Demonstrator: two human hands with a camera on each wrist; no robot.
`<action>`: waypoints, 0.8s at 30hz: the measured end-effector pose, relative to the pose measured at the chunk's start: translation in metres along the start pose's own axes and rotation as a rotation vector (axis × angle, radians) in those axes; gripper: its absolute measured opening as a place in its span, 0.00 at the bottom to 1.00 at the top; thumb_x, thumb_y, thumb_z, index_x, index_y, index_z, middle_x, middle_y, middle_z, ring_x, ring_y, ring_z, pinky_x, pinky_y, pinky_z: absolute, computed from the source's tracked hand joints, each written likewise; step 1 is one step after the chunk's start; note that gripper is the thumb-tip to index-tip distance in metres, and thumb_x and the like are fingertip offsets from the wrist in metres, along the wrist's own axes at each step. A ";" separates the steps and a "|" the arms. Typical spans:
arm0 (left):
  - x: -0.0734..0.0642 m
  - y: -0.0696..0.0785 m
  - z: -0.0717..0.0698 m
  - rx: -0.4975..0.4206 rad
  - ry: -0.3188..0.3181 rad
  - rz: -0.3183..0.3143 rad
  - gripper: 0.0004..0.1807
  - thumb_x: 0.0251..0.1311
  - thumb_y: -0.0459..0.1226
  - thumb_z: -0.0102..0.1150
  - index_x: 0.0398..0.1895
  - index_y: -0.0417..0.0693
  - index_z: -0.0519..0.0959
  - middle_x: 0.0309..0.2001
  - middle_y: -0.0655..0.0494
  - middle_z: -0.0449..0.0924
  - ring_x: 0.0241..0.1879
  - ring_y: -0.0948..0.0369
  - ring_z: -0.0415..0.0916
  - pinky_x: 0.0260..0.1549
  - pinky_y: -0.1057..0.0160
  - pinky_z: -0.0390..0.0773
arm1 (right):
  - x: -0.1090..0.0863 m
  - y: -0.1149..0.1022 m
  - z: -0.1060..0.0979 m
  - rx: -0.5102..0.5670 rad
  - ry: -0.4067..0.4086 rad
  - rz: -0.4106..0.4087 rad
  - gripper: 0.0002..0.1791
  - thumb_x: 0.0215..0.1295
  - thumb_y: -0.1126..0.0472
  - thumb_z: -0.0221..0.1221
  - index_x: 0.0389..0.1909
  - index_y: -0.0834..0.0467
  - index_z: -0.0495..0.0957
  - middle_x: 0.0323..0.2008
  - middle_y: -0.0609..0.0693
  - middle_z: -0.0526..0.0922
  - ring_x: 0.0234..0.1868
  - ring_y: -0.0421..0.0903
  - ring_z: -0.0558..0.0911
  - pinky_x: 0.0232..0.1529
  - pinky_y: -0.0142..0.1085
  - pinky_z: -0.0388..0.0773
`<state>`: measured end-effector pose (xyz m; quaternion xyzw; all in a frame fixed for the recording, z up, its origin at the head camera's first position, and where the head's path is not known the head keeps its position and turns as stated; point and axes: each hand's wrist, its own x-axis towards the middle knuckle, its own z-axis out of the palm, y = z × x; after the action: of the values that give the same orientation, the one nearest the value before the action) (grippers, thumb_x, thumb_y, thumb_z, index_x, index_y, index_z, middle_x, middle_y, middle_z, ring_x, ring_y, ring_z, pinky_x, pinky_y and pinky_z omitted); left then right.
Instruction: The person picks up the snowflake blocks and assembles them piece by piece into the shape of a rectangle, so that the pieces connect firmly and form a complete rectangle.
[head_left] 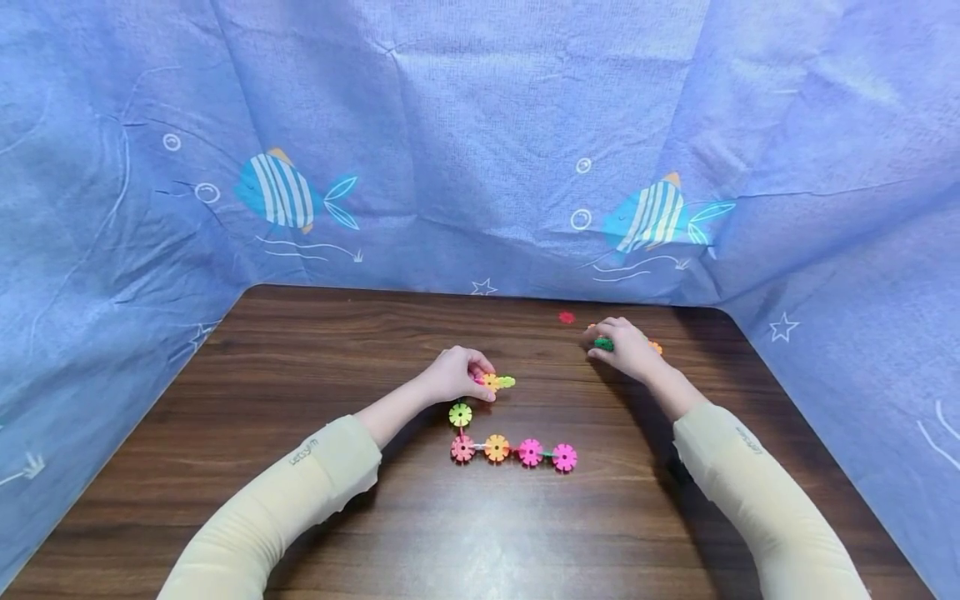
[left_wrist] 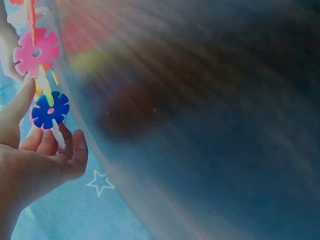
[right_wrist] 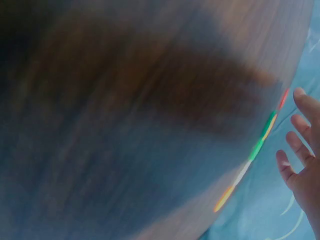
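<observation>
My left hand point(head_left: 452, 375) pinches a chain of notched plastic flower discs between thumb and fingers. An orange disc point(head_left: 490, 382) and a yellow-green disc point(head_left: 507, 382) show past its fingertips. In the left wrist view, a pink disc point(left_wrist: 37, 52) and a blue disc point(left_wrist: 50, 110) hang joined beside the fingers. Below the hand on the table, a yellow-green disc point(head_left: 461, 414) leads to a row ending in a pink disc point(head_left: 565, 457). My right hand point(head_left: 624, 346) reaches over loose discs at the back right, fingers spread apart, with a green disc point(head_left: 603, 343) showing near them.
A red disc point(head_left: 567, 317) lies near the back edge, left of the right hand. An orange disc point(head_left: 656, 347) shows just right of that hand. Behind the brown wooden table point(head_left: 315, 350) hangs a blue curtain point(head_left: 480, 167) printed with fish.
</observation>
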<state>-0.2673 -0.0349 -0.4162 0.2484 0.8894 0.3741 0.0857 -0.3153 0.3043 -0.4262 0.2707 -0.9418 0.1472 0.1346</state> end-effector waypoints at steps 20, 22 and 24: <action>-0.003 -0.005 -0.002 -0.038 -0.023 0.040 0.16 0.45 0.38 0.74 0.37 0.43 0.82 0.30 0.56 0.81 0.30 0.66 0.74 0.33 0.69 0.74 | -0.003 0.016 -0.006 0.106 -0.182 0.187 0.13 0.53 0.61 0.68 0.33 0.64 0.77 0.30 0.55 0.80 0.34 0.50 0.78 0.40 0.44 0.73; -0.003 -0.005 -0.002 -0.052 -0.038 0.056 0.17 0.46 0.37 0.73 0.39 0.42 0.82 0.30 0.55 0.81 0.31 0.66 0.74 0.33 0.69 0.74 | -0.003 0.012 -0.005 0.135 -0.195 0.200 0.13 0.52 0.62 0.68 0.33 0.63 0.75 0.27 0.53 0.80 0.30 0.45 0.77 0.35 0.39 0.71; -0.004 -0.006 -0.002 -0.055 -0.048 0.080 0.17 0.47 0.37 0.72 0.41 0.42 0.82 0.31 0.55 0.81 0.31 0.66 0.74 0.33 0.69 0.74 | -0.002 0.005 -0.004 0.186 -0.210 0.222 0.13 0.53 0.63 0.68 0.33 0.62 0.74 0.26 0.52 0.81 0.27 0.42 0.77 0.31 0.36 0.72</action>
<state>-0.2666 -0.0421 -0.4189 0.2901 0.8658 0.3955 0.0990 -0.3155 0.3113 -0.4244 0.1902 -0.9571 0.2187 -0.0074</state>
